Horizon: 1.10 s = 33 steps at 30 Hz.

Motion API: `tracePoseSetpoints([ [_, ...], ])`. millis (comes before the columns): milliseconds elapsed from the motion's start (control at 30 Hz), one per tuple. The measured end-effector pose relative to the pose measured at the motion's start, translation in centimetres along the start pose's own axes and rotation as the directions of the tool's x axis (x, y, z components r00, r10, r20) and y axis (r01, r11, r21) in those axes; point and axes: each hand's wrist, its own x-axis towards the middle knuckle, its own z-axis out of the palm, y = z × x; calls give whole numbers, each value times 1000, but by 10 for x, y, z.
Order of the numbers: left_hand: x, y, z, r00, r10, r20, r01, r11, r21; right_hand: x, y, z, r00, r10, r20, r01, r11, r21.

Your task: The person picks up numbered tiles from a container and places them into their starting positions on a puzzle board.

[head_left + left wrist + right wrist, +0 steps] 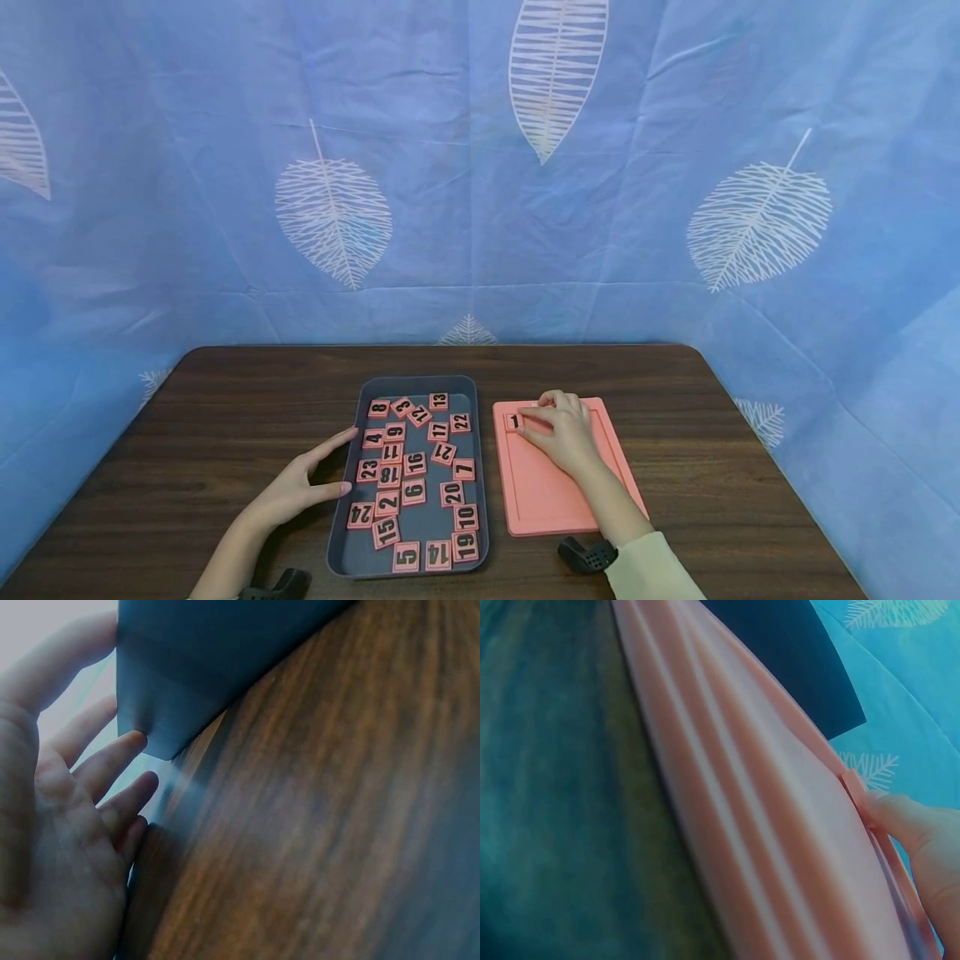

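Note:
Pink square tiles with black numbers, such as the 16 tile (pixel 414 463), lie scattered in a dark grey tray (pixel 345 533). My left hand (pixel 294 487) is spread at the tray's left side, thumb and index fingertips at its rim. In the left wrist view, the fingers (pixel 112 761) are extended, with fingertips against the outer wall of the tray (pixel 202 660). To the right lies a pink board (pixel 543 500) with a raised border. At its upper left corner my right hand (pixel 562 433) pinches the number 1 tile (pixel 513 422) between thumb and index finger; the right wrist view shows the thumb (pixel 896 817) against this tile (pixel 853 784).
Tray and board stand side by side on a dark wooden table (pixel 712 467), a narrow strip of wood between them. Behind the table hangs a blue cloth (pixel 450 208) with white leaf prints. A black band (pixel 588 554) sits at the right wrist.

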Motion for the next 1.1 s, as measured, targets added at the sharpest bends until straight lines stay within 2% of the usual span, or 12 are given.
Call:
tracePoseSetpoints([
  [333,-1,1,0,1000,16,-11,-16,1000,-4,3,-6,-8,993,-88,-75,92,995,44],
  [667,-1,1,0,1000,-1,-11,2,1000,8,5,-45,-25,972,-204,-119,216,971,102],
  [767,0,0,0,1000,-9,-11,9,1000,7,5,-59,-28,965,-237,-115,250,961,118],
  [933,0,-1,0,1000,-7,-11,7,1000,14,1,-81,-29,957,-281,-75,291,936,201],
  [1100,0,-1,1,1000,-10,-14,10,1000,23,-5,-101,-21,927,-374,-34,372,904,212],
])
